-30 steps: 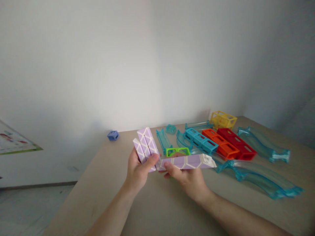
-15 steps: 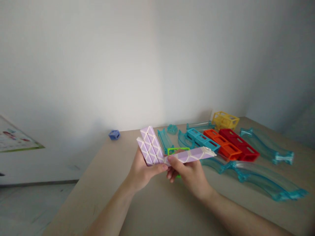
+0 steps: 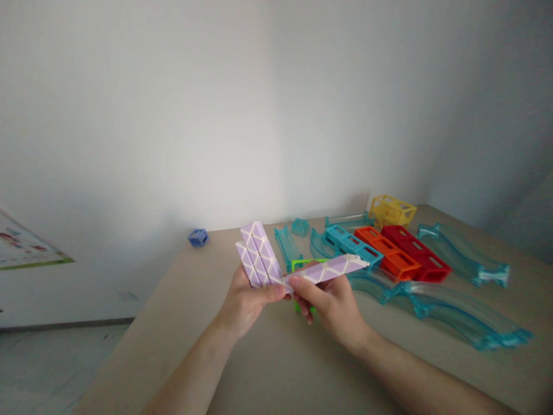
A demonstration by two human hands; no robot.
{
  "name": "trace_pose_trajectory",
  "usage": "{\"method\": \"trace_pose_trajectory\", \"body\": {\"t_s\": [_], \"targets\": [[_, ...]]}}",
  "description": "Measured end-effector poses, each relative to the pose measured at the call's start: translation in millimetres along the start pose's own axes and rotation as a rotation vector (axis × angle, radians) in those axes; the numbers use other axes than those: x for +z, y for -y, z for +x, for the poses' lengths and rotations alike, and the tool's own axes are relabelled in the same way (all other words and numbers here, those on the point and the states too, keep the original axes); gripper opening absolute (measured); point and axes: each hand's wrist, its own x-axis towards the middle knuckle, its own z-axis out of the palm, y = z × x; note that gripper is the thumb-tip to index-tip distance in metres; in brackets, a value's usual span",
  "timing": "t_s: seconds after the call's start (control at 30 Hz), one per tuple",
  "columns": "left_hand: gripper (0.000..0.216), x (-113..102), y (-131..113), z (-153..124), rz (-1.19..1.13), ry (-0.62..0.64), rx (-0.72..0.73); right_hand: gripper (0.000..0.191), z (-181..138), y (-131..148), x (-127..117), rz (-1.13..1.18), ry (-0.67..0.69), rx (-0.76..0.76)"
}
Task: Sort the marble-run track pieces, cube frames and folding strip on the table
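Note:
A lilac-and-white snake puzzle of triangular segments is held above the beige table. My left hand is closed on its folded, upright part, thumb pressed on the joint. My right hand pinches the straight arm of the puzzle, which points right and slightly up. Just behind my hands a green frame piece lies on the table, partly hidden.
Farther right lie cyan, orange and red hollow blocks, a yellow frame block and several clear teal track pieces. A small blue cube sits at the far left edge by the white wall.
The straight arm of the puzzle has swung up from level to a slight upward tilt. Both hands have risen a little.

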Motion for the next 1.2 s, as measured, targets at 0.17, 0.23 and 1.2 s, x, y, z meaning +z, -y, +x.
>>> {"method": "trace_pose_trajectory", "body": {"t_s": [0.17,0.23,1.2], "targets": [[0.029,0.1,0.9,1.6,-0.029,-0.049,-0.053,0.035,0.1,-0.4,-1.9,-0.053,0.015,-0.049],[0.029,0.9,1.6,1.2,0.031,-0.055,-0.021,0.035,0.2,-0.1,-1.5,-0.077,-0.041,-0.073],[0.043,-12.5,-2.3,0.2,-0.062,0.066,-0.205,0.03,-3.7,-4.4,-8.9,-0.035,0.127,-0.141]]}}
